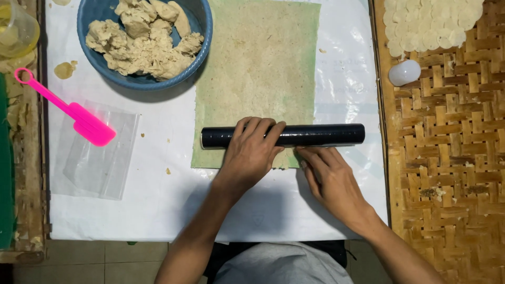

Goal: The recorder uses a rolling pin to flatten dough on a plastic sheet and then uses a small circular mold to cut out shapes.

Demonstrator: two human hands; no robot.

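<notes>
1. Head view, looking straight down: the left hand [251, 151] lies palm-down over the black cylindrical rolling pin [283, 136], fingers curled across its top near the left half, so it presses and loosely grips the pin.
2. The right hand [330, 177] sits just below the pin's right half, fingers flat and extended on the sheet, fingertips touching the pin's lower edge; it is released, clasping nothing.
3. The pin lies horizontally across the lower part of a thin, flat, rectangular sheet of pale beige dough on a greenish backing [260, 68], close to that sheet's near edge.
4. All of it rests on a white plastic-covered work surface [158, 210].
5. Up left, a round blue plastic bowl [202, 31] holds rough lumps of beige dough [147, 39]; its rim touches the dough sheet's upper left corner.
6. Further left, a bright pink plastic spatula [73, 113] lies diagonally, its blade resting on a clear plastic bag [100, 163], well apart from both hands.
7. Top left corner: a clear plastic jug with yellowish liquid [16, 29], only partly in frame.
8. On the right, a woven bamboo mat [447, 158] carries a pile of small round pale dough discs [431, 21] at the top and a white rounded object [404, 72] just beside its left edge.
</notes>
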